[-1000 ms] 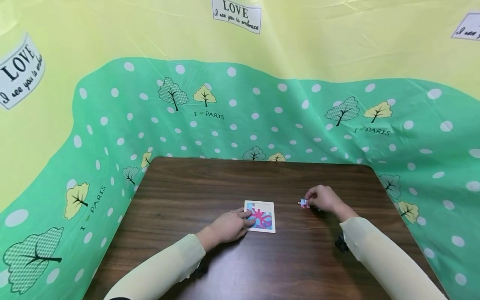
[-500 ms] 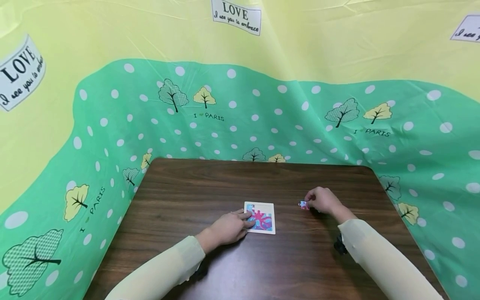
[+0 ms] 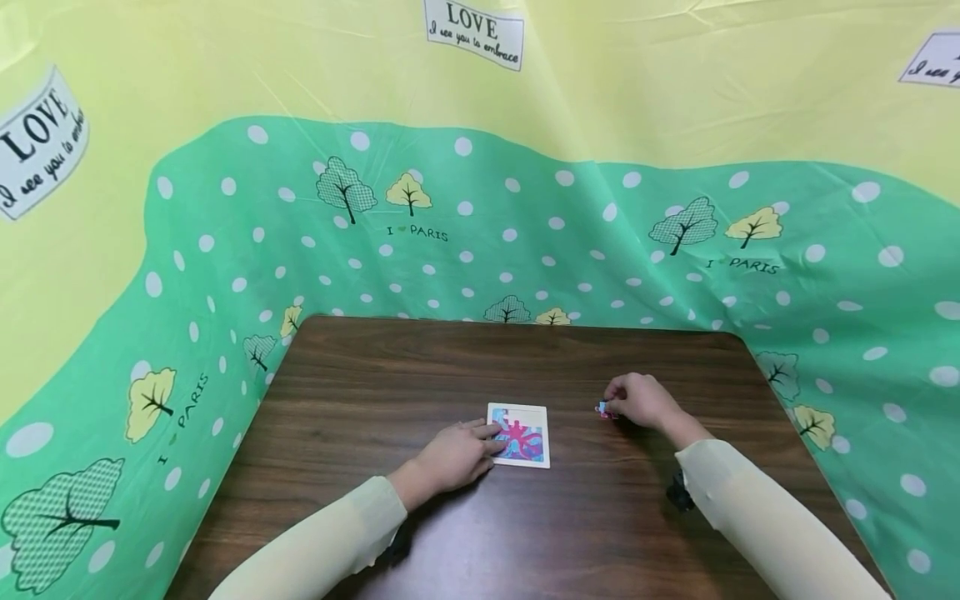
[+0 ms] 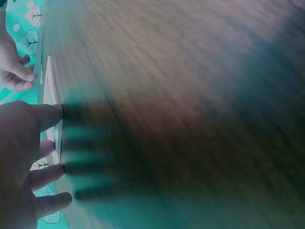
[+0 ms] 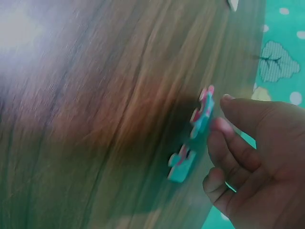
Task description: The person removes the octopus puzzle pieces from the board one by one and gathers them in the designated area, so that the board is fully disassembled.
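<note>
A small square jigsaw board (image 3: pixel 545 450) with a white frame lies at mid-table, its picture a pink octopus on blue; a pale gap shows along its upper part. My left hand (image 3: pixel 456 454) lies with its extended fingers over the board's left edge. To the right, my right hand (image 3: pixel 647 402) reaches down with bent fingers, the fingertips right at a pink and blue puzzle piece (image 3: pixel 603 409). In the right wrist view, thumb and index stand a little apart beside this puzzle piece (image 5: pixel 205 112). A second puzzle piece (image 5: pixel 182 164) lies close by.
The brown wooden table (image 3: pixel 390 358) has a rounded far edge. A yellow and green printed curtain (image 3: pixel 480 208) closes in the back and both sides. A black wrist device (image 3: pixel 679 493) hangs below the right sleeve.
My right fingers have shifted slightly left over the puzzle piece, so less of it shows than a second ago. The left hand and the board stay in place.
</note>
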The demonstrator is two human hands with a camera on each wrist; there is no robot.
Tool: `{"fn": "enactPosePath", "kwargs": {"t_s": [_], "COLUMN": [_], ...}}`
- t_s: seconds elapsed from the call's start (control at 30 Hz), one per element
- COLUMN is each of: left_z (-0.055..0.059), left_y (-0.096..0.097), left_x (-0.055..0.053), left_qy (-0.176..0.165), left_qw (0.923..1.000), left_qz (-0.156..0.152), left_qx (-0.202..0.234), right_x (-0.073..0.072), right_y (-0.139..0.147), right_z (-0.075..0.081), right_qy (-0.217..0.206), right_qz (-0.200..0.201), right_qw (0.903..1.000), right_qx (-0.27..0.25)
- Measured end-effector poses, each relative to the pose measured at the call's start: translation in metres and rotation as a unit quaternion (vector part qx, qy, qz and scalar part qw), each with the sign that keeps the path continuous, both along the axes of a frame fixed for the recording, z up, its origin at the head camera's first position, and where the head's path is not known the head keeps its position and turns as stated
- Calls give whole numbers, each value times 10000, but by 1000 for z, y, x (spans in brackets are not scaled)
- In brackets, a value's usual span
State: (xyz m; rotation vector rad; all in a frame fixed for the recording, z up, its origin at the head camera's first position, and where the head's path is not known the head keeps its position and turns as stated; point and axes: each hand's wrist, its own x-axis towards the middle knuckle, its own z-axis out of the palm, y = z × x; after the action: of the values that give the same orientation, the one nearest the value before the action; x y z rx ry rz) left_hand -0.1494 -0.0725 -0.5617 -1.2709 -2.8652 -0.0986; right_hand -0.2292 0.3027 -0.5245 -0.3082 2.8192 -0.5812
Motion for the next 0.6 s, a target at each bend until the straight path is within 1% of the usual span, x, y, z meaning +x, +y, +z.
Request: {"fn": "enactPosePath", "kwargs": {"t_s": [0.13, 0.33, 0.47, 0.6], "left_z": [-2, -6, -8, -8], "left_y": [-1, -1, 0, 2], "left_x": [2, 6, 6, 6], "left_qy": [97, 150, 225, 283], "left_qw": [9997, 9989, 9984, 9982], "left_qz": [136, 286, 311, 314], "left_qx": [170, 337, 407, 425], "right_x": [3, 8, 9, 10], "right_y": [-14, -40, -62, -85], "right_z": [9, 19, 22, 19], "right_qy": [-43, 27, 35, -37], "right_qz": [112, 182, 247, 255], "right_qw": [9997, 9982, 9970, 9964], "right_qx": [-201, -571, -739, -807]}}
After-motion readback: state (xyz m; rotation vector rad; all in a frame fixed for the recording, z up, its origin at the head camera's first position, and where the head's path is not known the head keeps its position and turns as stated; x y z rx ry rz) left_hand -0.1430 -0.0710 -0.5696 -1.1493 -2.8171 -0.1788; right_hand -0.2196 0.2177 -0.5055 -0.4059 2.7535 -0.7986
